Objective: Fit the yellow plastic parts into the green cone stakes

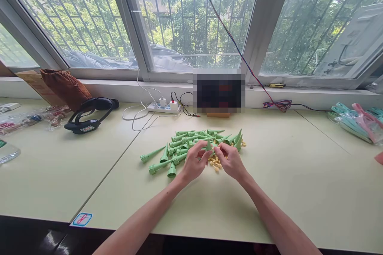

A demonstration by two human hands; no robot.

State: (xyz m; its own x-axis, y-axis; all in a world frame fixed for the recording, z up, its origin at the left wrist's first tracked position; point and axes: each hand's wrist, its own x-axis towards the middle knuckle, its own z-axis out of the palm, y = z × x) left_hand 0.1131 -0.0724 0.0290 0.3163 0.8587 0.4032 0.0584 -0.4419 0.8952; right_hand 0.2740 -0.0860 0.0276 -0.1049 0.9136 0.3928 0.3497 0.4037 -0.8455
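My left hand (196, 162) is closed around a green plant watering spike (208, 145), its pointed tip sticking up. Close beside it, the fingers of my right hand (232, 161) are pinched together at the spike. What they pinch is small and mostly hidden, perhaps one of the yellow pieces. A heap of similar green spikes (163, 166) with ribbed caps lies left of and behind my hands. Small yellow plastic pieces (216, 164) are scattered between and beneath my hands, with a few more at the heap's right end.
Behind the heap are a power strip (164, 106) with white cables and a blurred dark box (219, 92). A black headset (89, 115) and brown pouch (64, 87) lie on the left. Bagged pink and teal items (359, 121) sit far right on the pale table (299, 191).
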